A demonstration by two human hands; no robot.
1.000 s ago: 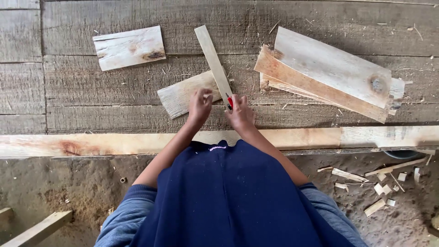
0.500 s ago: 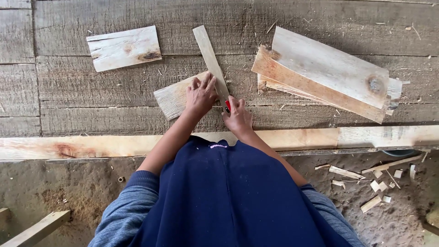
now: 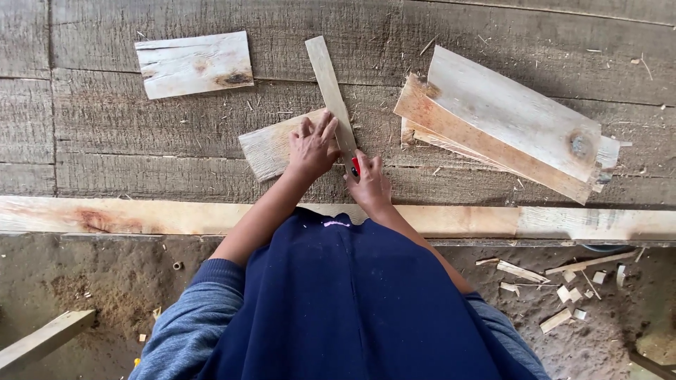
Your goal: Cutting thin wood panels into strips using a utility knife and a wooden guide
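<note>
My left hand point(image 3: 313, 146) lies flat, fingers spread, on a short pale board point(image 3: 271, 146) on the workbench. A narrow wooden strip point(image 3: 328, 84) rests across that board, running up and away, and my left fingertips touch its lower part. My right hand point(image 3: 367, 181) is closed around a small red-tipped tool point(image 3: 355, 166), held against the strip's near end. What kind of tool it is stays hidden by the fingers.
A second short board point(image 3: 193, 63) lies at the upper left. A stack of longer boards point(image 3: 503, 123) sits to the right. A pale plank point(image 3: 141, 217) forms the bench's front edge. Wood offcuts point(image 3: 556, 281) litter the dirt floor at the right.
My left hand has slid up from the board's near edge onto the board and spread flat. My right hand has stayed near the strip's lower end.
</note>
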